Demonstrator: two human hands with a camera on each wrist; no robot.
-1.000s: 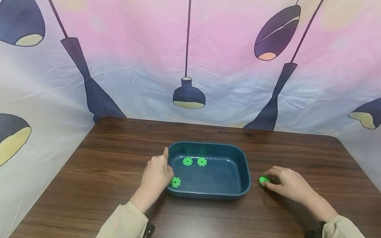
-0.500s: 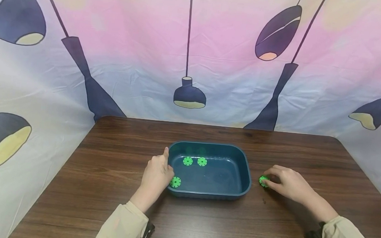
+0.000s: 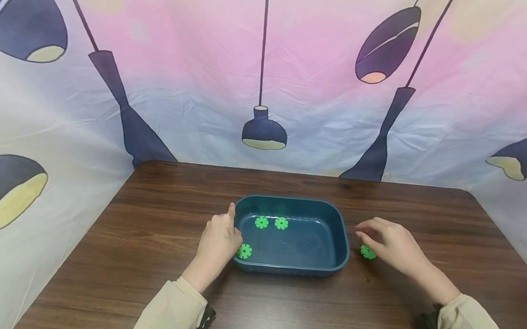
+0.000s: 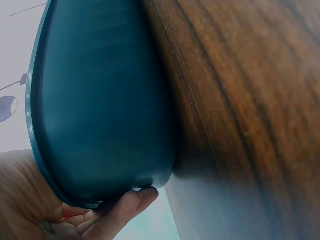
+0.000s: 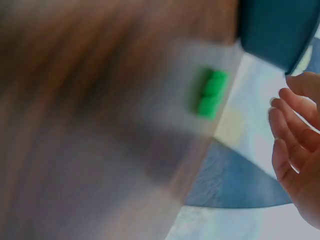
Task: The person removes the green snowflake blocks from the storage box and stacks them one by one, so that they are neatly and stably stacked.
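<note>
A dark teal plastic basin (image 3: 343, 243) sits on the table. My left hand (image 3: 218, 238) grips its left rim, thumb inside and fingers outside against the wall (image 4: 105, 110). Three bright green notched discs lie in the basin: a back-left disc (image 3: 261, 222), one beside it (image 3: 281, 223), and a front-left disc (image 3: 245, 251) near my left thumb. Right of the basin, another green notched piece (image 3: 368, 252) rests on the table, blurred in the right wrist view (image 5: 212, 94). My right hand (image 3: 394, 244) hovers just above it, fingers relaxed, holding nothing.
The brown wood-grain table (image 3: 279, 315) ends at a back edge against a patterned cloth (image 3: 205, 77) printed with lamps. The cloth also hangs along the left side.
My right hand has let go of the green notched piece and lifted slightly away from it. The piece stays on the table. My left hand keeps its grip on the basin.
</note>
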